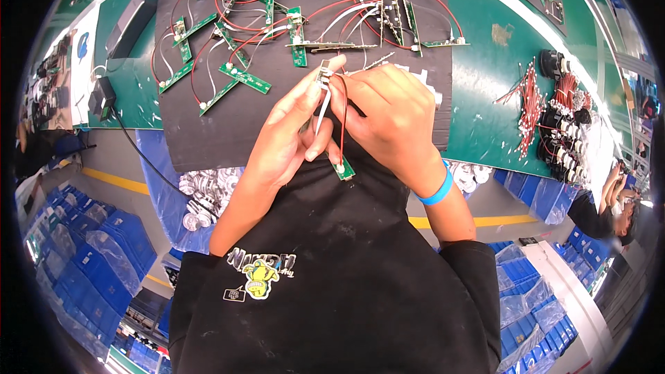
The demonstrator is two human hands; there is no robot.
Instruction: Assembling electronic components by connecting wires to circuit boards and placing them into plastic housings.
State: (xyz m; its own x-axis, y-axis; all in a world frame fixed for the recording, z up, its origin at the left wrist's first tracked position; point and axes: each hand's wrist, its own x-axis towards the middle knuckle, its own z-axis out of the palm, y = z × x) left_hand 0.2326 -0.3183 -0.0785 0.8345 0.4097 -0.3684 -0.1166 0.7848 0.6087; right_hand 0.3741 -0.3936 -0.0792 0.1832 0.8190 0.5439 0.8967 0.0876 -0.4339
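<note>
My left hand (pixel 285 128) is closed around a small circuit board (pixel 323 73), holding it upright near the front edge of the black mat. Red and white wires (pixel 343 114) run down from its top connector. A small green circuit board (pixel 343 169) hangs from the red wire, below my fingers. Close beside it, my right hand (pixel 388 107) has its fingers pinched at the connector and wires; the fingertips are partly hidden. Just beyond both hands, several green boards (pixel 246 77) joined by red and white wires lie on the black mat (pixel 197 114).
Bundles of red wires (pixel 530 107) and black round parts (pixel 557 138) lie at the right of the green table (pixel 478 118). Clear bags of silvery parts (pixel 208 197) sit below the table's front edge. Blue bins (pixel 104 249) stand on the floor. A person (pixel 609 215) is at the far right.
</note>
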